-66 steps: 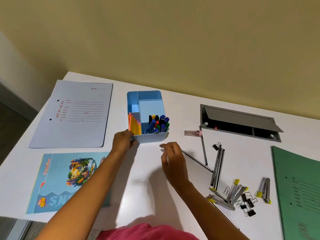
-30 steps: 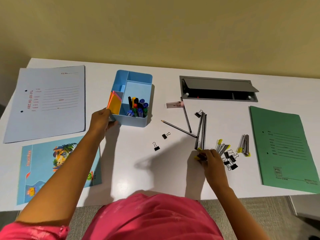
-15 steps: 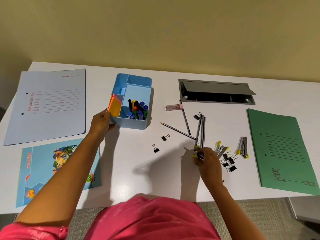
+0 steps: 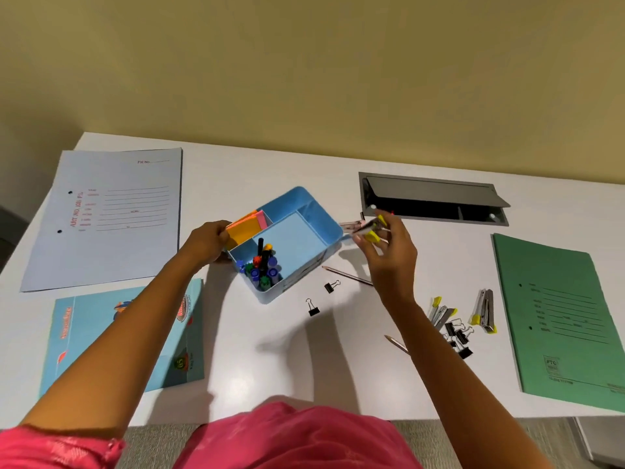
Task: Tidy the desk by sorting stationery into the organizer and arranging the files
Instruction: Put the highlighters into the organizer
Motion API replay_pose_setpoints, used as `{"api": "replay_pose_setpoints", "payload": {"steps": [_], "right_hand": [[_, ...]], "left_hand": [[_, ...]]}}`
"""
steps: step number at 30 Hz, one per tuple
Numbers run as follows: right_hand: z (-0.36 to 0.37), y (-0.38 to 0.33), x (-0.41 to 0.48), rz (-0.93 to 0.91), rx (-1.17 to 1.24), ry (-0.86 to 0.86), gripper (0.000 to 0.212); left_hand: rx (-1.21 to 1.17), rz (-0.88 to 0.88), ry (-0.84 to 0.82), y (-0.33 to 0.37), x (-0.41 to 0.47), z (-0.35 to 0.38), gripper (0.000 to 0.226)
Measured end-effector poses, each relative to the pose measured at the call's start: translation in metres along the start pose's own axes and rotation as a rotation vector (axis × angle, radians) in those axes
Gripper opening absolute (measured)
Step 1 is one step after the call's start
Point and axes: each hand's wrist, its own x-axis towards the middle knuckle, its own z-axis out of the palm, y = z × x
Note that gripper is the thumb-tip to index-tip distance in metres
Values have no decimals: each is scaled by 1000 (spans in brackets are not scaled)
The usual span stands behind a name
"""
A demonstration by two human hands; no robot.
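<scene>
The fasteners (image 4: pixel 370 230), a yellow-tipped metal bundle, are lying roughly left to right, one end pointing at the organizer (image 4: pixel 333 222) just beside them; the right hand (image 4: pixel 392 257) is pinching them above the desk (image 4: pixel 270 350), while the left hand (image 4: pixel 206 243) is gripping the organizer's left corner

- Wall (image 4: pixel 304 62): plain yellowish, runs behind far edge of desk (image 4: pixel 263 350).
- Cable hatch (image 4: pixel 436 214): grey, rectangular, recessed in the top near the far edge, right of centre.
- Hatch lid (image 4: pixel 429 192): propped open, tilted up along the back side.
- Hatch interior: dark, one divider toward the right end, small red light (image 4: pixel 393 212) near the left end.
- Carpet (image 4: pixel 159 445): grey, visible below the near edge.
- Pink top (image 4: pixel 294 438): fills bottom centre, sleeve at bottom-left corner.
- Pale furniture part (image 4: pixel 602 441) at bottom right: too cropped to identify.
</scene>
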Motion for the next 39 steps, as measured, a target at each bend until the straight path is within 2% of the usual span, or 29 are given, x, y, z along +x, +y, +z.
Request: {"api": "replay_pose_setpoints", "payload": {"steps": [3,6,9,16,21,28,31,34,37,39], "right_hand": [[23,-17,28,-43,49,-52,47],[47,-23,57,-131,12,-130,47],[69,-23,82,-197,-47,-244,46],[91,-6,136,-385,-474,-641,47],[97,-2,157,-406,-617,-843,47],[97,1,162,-512,-641,-906,45],[95,5,160,-534,-650,-897,42],[91,7,157,-519,-623,-874,39],[89,9,154,-495,-589,-848,39],[88,10,150,-473,-559,-821,40]], "left_hand": [[25,42,100,2,0,2,32],[-97,35,207,2,0,7,33],[-195,17,240,3,0,6,31],[-198,12,246,7,9,-1,29],[-209,15,245,11,13,-3,29],[-199,21,255,6,16,-2,29],[-129,105,366,6,14,2,29],[-160,173,469,9,7,7,32],[-191,277,501,11,-2,11,32],[-133,328,466,11,-5,13,32]]}}
